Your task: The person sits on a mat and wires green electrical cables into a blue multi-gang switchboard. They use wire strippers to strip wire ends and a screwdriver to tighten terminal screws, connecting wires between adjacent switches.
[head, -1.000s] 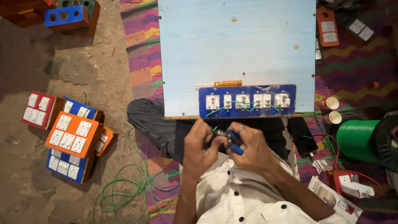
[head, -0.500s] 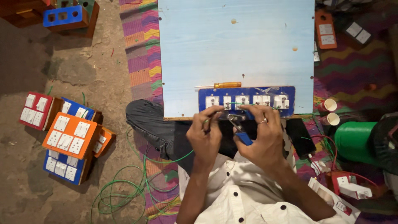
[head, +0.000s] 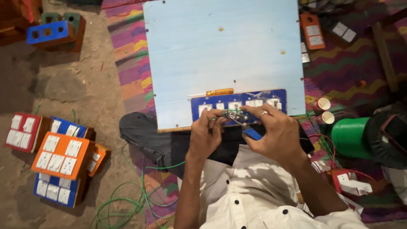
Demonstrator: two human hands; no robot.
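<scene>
Blue-handled pliers (head: 248,129) are gripped in the right hand (head: 273,135), jaws at the blue switch panel (head: 237,106) on the pale board (head: 220,55), at the 6 o'clock edge. A green wire (head: 218,118) is pinched by the left hand (head: 205,135). An orange-handled screwdriver (head: 214,92) lies at 12 o'clock of the panel.

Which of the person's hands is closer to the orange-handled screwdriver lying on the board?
Left. The left hand is just below the screwdriver; the right hand, gripping blue-handled pliers, sits farther to its right.
</scene>
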